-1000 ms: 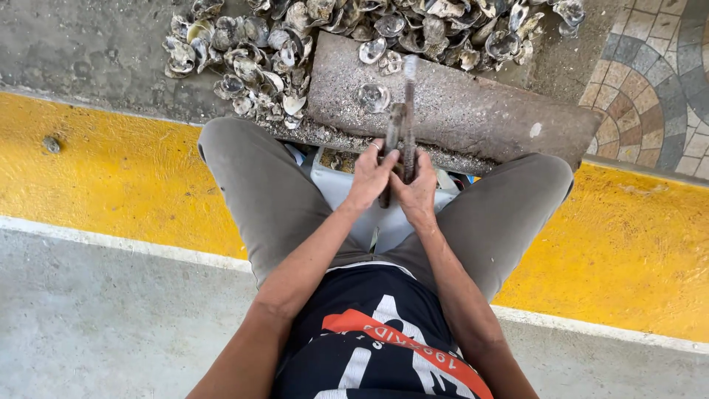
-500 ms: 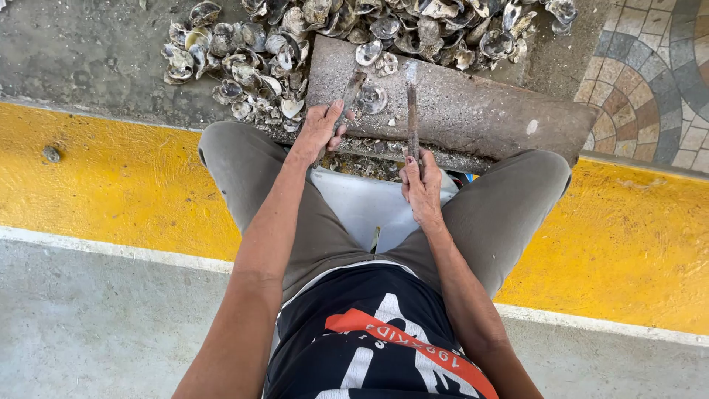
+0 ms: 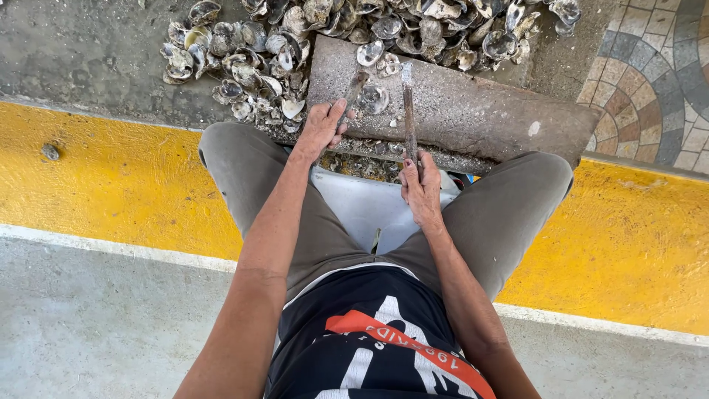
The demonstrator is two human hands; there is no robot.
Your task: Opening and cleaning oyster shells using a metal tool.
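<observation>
Grey stone slab (image 3: 473, 118), shells (image 3: 251, 59) heaped beyond. Right hand (image 3: 422, 188) grips an upright metal tool (image 3: 408, 111); left hand (image 3: 321, 127), fingers loosely spread, reaches an oyster (image 3: 374, 98). Picking stage; seating it under the blade likely follows.

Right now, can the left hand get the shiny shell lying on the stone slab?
Probably yes. The left hand rests at the slab's near edge, its fingers beside the shell, with nothing between them.
</observation>
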